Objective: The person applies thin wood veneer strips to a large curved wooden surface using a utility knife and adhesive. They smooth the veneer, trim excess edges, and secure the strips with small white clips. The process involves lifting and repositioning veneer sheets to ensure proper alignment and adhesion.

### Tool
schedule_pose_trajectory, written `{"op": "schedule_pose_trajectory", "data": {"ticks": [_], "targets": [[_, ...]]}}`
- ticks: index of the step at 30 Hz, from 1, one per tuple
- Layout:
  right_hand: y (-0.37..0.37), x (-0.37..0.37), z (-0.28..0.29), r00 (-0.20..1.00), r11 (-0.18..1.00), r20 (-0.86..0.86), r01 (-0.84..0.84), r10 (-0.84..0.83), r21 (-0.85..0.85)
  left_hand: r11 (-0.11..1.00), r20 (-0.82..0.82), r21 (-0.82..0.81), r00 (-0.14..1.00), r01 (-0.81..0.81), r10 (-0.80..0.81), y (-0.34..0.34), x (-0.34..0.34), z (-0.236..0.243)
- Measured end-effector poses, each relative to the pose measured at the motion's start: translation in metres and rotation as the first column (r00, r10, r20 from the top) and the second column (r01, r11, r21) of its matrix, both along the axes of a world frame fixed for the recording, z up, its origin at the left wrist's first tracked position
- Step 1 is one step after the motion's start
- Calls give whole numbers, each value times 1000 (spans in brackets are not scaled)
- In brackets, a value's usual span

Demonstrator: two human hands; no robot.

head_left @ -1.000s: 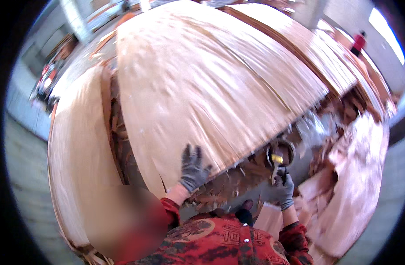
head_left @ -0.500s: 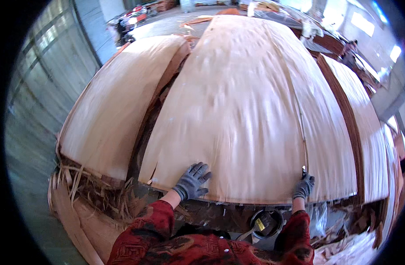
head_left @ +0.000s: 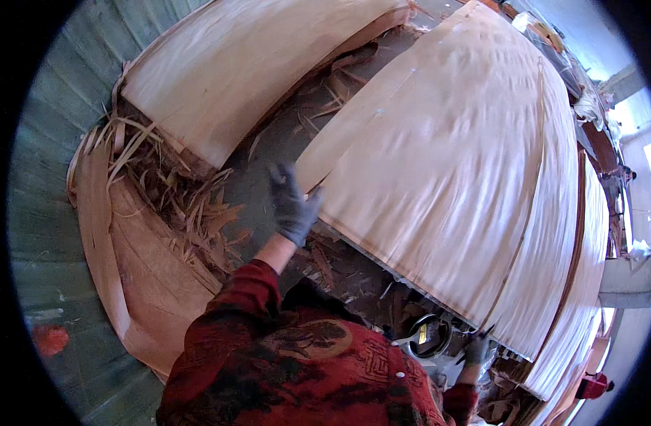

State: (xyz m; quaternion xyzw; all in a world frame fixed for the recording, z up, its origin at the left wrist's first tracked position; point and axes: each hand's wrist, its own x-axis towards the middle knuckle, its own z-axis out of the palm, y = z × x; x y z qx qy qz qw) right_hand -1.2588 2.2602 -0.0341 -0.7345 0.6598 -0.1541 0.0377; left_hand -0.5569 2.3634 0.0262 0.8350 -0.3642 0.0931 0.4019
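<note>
A wide stack of pale wood veneer sheets (head_left: 439,156) lies before me, its top sheet wavy with a long dark split on the right. My left hand (head_left: 295,207), in a grey glove, is at the stack's near left corner with fingers apart, slightly blurred; a small tear shows beside it. Lower right, at the near edge by the split, is my gloved right hand (head_left: 474,349). Its fingers are closed around a small dark object that I cannot make out, partly hidden by the glove.
Another veneer stack (head_left: 268,57) stands to the left across a gap. Torn veneer strips (head_left: 197,206) and a curled brown sheet (head_left: 148,263) lie nearer. A round dark container (head_left: 442,346) sits below the edge. More sheets (head_left: 584,263) stand right; a green curtain-like wall (head_left: 48,213) is left.
My view has turned left and down. My left hand has gone from lying flat on the top sheet to the near left corner. My right hand has dropped to the near edge.
</note>
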Motion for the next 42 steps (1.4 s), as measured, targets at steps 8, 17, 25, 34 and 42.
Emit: {"op": "schedule_pose_trajectory", "data": {"ticks": [8, 17, 25, 34, 42], "targets": [[120, 90, 0, 661, 829, 670, -127, -340, 545, 1000, -506, -22, 863, -7, -5, 43, 66, -58], [129, 248, 102, 161, 663, 667, -88, -727, 744, 996, -433, 90, 901, 21, 20, 51, 69, -43], [112, 269, 106, 298, 618, 639, -176, -709, 767, 970, -322, 242, 945, 18, 62, 52, 55, -24], [87, 304, 116, 360, 637, 703, -301, -613, 710, 976, -587, 217, 801, 11, 122, 46, 55, -26], [66, 297, 104, 595, 714, 703, -288, -388, 638, 857, -890, -438, 268, -273, -370, 55, 54, -48]]}}
